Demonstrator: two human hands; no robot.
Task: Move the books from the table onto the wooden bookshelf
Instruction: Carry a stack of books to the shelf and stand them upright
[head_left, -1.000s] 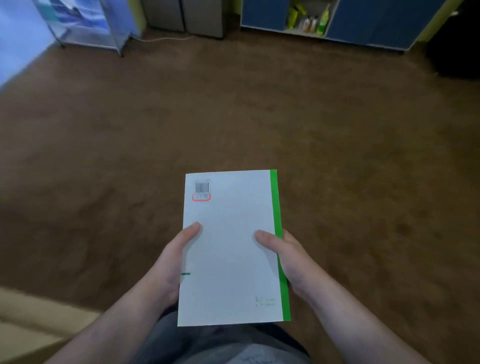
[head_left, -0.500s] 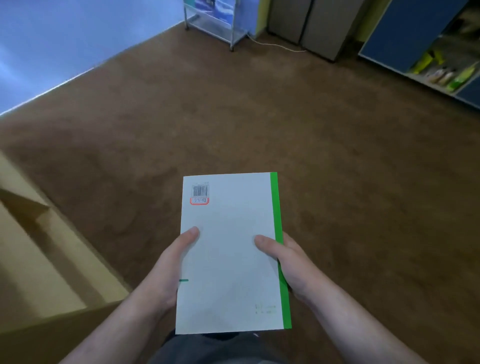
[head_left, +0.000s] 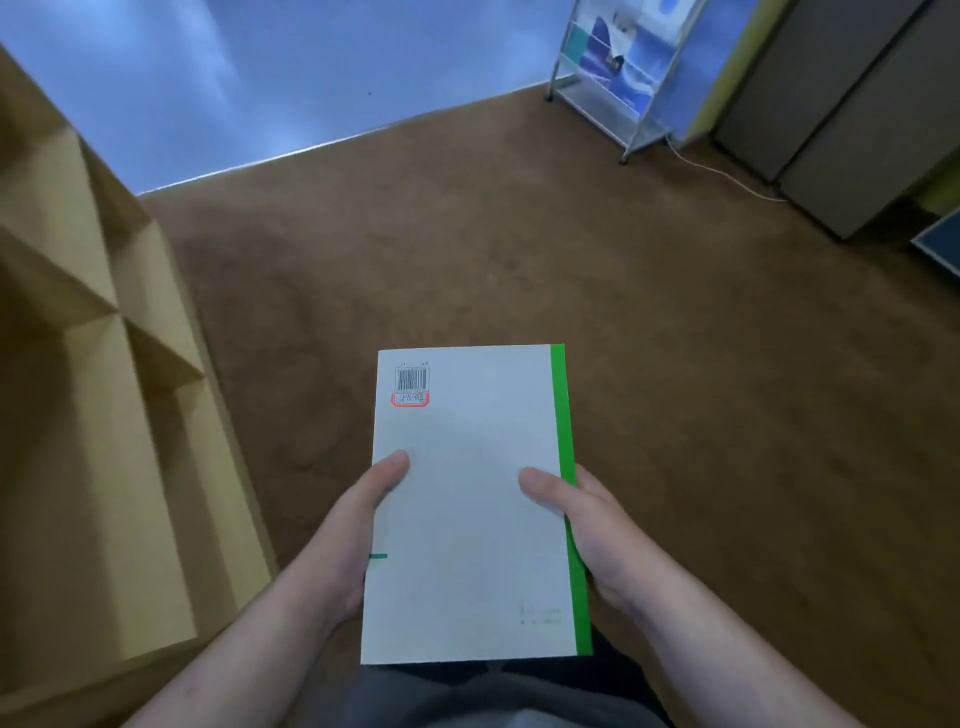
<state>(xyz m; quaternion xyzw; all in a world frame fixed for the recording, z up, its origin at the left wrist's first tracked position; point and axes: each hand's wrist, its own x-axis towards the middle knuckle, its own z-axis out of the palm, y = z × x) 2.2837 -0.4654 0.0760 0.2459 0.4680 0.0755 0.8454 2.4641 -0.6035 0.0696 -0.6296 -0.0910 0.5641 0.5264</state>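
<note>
White book (head_left: 470, 519) with green spine, gripped by left hand (head_left: 353, 525) and right hand (head_left: 589, 530).

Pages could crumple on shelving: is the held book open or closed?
Closed. The book shows one flat white cover with a barcode and green spine strip; no pages are spread.

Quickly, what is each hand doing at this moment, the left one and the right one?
Left hand: holds the white book by its left edge, thumb on the cover.
Right hand: holds the same book by its green spine edge, thumb on the cover.
</note>
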